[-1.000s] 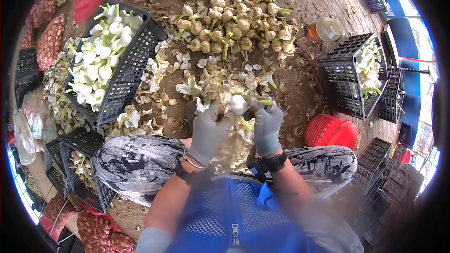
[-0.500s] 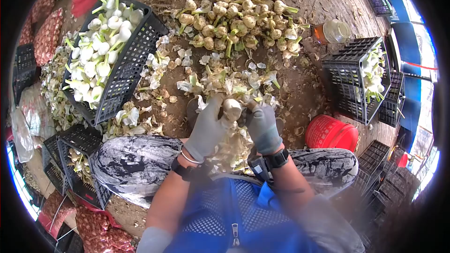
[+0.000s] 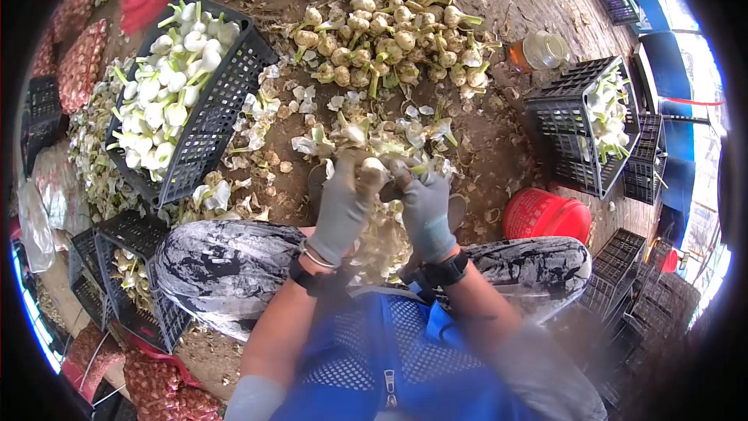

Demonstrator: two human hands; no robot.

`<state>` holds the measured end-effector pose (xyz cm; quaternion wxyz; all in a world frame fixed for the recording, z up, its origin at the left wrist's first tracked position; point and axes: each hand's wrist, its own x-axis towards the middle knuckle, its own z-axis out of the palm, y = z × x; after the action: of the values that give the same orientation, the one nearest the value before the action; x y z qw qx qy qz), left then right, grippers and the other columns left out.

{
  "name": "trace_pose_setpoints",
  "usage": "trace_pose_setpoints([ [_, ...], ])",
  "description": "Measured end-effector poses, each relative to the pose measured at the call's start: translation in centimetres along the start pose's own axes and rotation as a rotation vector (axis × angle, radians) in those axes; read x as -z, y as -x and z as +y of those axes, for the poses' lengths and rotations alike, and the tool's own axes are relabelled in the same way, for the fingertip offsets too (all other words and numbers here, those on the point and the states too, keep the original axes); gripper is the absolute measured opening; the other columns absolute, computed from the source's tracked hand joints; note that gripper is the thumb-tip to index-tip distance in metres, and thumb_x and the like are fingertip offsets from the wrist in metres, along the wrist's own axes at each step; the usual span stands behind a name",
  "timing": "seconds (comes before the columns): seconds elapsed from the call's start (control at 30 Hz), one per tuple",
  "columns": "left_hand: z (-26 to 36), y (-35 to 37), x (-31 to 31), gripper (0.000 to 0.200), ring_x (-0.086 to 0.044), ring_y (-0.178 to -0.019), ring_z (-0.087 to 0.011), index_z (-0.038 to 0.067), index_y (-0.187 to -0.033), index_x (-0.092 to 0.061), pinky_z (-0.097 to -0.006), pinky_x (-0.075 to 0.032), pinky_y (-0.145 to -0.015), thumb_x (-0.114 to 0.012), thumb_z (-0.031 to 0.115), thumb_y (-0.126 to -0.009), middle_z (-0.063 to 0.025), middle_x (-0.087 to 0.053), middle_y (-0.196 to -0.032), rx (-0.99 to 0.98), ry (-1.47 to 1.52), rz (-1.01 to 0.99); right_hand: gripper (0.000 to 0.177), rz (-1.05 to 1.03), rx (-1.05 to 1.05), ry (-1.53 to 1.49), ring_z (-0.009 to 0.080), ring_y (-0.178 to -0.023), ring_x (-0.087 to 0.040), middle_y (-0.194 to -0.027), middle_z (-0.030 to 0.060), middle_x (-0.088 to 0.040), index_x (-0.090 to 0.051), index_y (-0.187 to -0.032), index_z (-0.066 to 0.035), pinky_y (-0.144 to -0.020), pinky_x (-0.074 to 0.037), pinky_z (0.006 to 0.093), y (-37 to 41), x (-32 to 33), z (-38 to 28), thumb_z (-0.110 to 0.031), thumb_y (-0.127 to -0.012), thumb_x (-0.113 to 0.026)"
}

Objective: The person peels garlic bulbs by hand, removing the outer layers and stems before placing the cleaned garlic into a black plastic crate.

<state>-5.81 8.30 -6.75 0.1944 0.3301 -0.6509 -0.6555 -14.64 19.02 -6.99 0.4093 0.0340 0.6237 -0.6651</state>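
In a grey glove, my left hand (image 3: pixel 345 206) is closed round a garlic bulb (image 3: pixel 372 171), whose pale rounded side shows beside the thumb. My right hand (image 3: pixel 427 210), gloved too, sits just right of the bulb with its fingers bent together and dark at the tips. Those fingers hide what they pinch; a bit of green stem (image 3: pixel 421 169) shows by them. Below and beyond both hands lie loose garlic skins (image 3: pixel 382 245). Further off is a heap of unpeeled garlic bulbs (image 3: pixel 397 31) with short cut stems.
A black crate (image 3: pixel 210 113) full of white peeled garlic stands at the left. At the right are another crate (image 3: pixel 557 132) with garlic, a red bucket (image 3: pixel 538 217) and a jar (image 3: pixel 541 51) of amber liquid. Red mesh sacks (image 3: pixel 167 390) lie at the lower left.
My left hand has turned and drawn the bulb slightly left and up, so less of it shows. My right hand has shifted a little left. The view has moved slightly.
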Motion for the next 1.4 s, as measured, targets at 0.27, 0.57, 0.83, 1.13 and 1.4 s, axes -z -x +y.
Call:
trace_pose_setpoints([
  [0.27,-0.2,2.0,-0.1,0.037,-0.054,-0.075,-0.0106,-0.002,-0.096,-0.061,-0.0295,-0.046,-0.066,-0.052,0.034,-0.105,-0.0041,-0.061,-0.083,0.065,0.142,0.055,0.020,0.155,0.025,-0.040,0.0033,-0.073,-0.059,-0.084,-0.0011,-0.070,-0.071,-0.108,0.001,-0.066,-0.049,0.0221,2.7,-1.6,1.1,-0.014,-0.095,-0.069],
  [0.57,-1.5,1.8,1.5,0.029,-0.057,-0.071,-0.0114,-0.004,-0.101,-0.064,-0.0288,-0.048,-0.065,-0.059,0.025,-0.100,-0.0068,-0.065,-0.078,0.136,0.043,0.120,0.035,0.020,-0.281,-0.653,0.0165,-0.082,-0.067,-0.098,0.0107,-0.071,-0.062,-0.111,0.001,-0.068,-0.053,0.0298,4.6,-2.1,-3.0,-0.028,-0.107,-0.043],
  [0.83,5.4,3.4,2.7,0.021,-0.062,-0.077,-0.0269,-0.001,-0.092,-0.061,-0.0366,-0.048,-0.068,-0.075,0.012,-0.083,-0.0133,-0.063,-0.085,-0.410,-0.440,0.055,0.033,-0.045,-0.034,-0.360,0.0178,-0.072,-0.065,-0.083,0.0096,-0.069,-0.066,-0.102,0.002,-0.066,-0.052,0.0314,3.6,0.7,-0.1,-0.025,-0.106,-0.047],
  [1.13,4.7,3.5,2.1,0.017,-0.059,-0.064,-0.0243,-0.002,-0.092,-0.063,-0.0341,-0.048,-0.061,-0.071,0.009,-0.082,-0.0126,-0.064,-0.077,-0.154,-0.345,-0.026,0.023,0.138,0.124,0.090,0.0096,-0.058,-0.061,-0.079,0.0043,-0.069,-0.070,-0.105,0.003,-0.057,-0.050,0.0238,4.7,-0.2,-2.7,-0.016,-0.101,-0.059],
  [1.4,4.9,2.4,3.9,0.025,-0.058,-0.076,-0.0072,-0.003,-0.110,-0.063,-0.0274,-0.049,-0.068,-0.066,0.010,-0.089,-0.0049,-0.067,-0.082,0.234,0.117,-0.086,0.027,0.094,0.137,0.131,0.0111,-0.068,-0.066,-0.085,0.0085,-0.071,-0.072,-0.104,0.003,-0.060,-0.053,0.0255,4.1,0.2,-2.9,-0.021,-0.101,-0.060],
])
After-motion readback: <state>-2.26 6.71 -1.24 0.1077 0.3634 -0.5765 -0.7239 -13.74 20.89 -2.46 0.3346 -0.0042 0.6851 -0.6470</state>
